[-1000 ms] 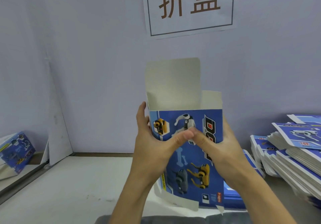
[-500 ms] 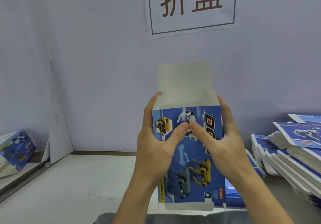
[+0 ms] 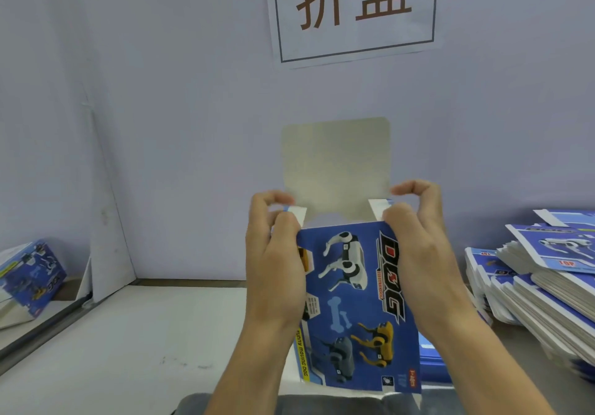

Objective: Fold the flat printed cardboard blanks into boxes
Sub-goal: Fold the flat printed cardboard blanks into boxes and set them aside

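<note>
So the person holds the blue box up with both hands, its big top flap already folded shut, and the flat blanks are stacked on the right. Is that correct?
Not quite. The head view shows the top flap standing upright and open, not folded shut. The rest holds: the left hand and right hand hold the box, with the blanks stacked on the right.

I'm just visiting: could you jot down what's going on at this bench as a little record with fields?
Activity: folding a printed box
Item held: blue dog-print box, upright, top open
Lid flap: standing up, plain grey inside
Left hand: pinches the left side flap
Right hand: pinches the right side flap
Supply: stack of flat blanks on the right
Finished: folded box at far left
Wall: paper sign
</note>
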Demonstrator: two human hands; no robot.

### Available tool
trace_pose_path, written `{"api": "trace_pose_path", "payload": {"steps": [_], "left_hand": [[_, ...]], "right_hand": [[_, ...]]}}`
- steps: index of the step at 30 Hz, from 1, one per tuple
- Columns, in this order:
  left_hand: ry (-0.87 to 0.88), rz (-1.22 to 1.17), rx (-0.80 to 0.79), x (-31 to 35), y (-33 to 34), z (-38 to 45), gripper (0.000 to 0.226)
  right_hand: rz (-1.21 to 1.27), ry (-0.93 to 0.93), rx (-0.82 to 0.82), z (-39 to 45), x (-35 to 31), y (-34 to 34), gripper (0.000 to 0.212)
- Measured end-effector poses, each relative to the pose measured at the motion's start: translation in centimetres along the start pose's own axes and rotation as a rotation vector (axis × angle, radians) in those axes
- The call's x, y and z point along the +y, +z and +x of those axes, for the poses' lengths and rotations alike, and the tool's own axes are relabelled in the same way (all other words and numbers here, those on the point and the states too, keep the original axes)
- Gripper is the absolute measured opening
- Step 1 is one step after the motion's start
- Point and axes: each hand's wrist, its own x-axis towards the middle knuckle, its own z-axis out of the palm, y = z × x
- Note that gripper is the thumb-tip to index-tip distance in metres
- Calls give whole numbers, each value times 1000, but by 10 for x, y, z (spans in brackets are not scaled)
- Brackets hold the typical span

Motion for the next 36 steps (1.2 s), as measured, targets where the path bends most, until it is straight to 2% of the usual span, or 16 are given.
{"api": "trace_pose_path", "payload": {"steps": [2, 4, 7, 9, 11, 13, 14, 17, 18, 21, 24, 28, 31, 36], "left_hand": [[-37, -38, -24, 1, -2, 1, 41], [-77, -67, -53, 4, -2, 1, 46], [-76, -87, -27, 9, -1, 0, 31], [-53, -159, 8, 9, -2, -3, 38], [-58, -230, -1, 11, -2, -5, 53], [-82, -195, -48, 12, -3, -6, 53], [-74, -145, -91, 12, -3, -6, 45], [-3, -56, -190, 8, -6, -7, 14], [14, -46, -199, 7, -8, -7, 11], [43, -7, -210, 8, -11, -6, 25], [70, 21, -209, 7, -14, -5, 34], [145, 71, -175, 2, -16, -4, 29], [216, 93, -132, 1, -16, -5, 19], [190, -5, -78, 8, -11, -2, 28]], "right_hand": [[13, 1, -16, -1, -1, 0, 47], [19, -11, -49, -2, -3, 2, 56], [80, -71, -70, -3, 0, 2, 33], [182, -131, -56, -5, 4, 2, 23], [288, -117, -35, -8, 6, 2, 38], [276, -112, -56, -10, 6, 4, 56], [234, -130, -66, -10, 5, 3, 55], [171, -162, -82, -9, 5, -1, 20], [161, -155, -101, -9, 5, -4, 21], [134, -111, -161, -10, 3, -7, 35], [72, -131, -140, -7, 1, -8, 30], [28, -188, -85, -7, 1, -6, 22], [-9, -230, -52, -9, 4, 0, 24], [-22, -291, -14, -11, 2, 11, 29]]}}
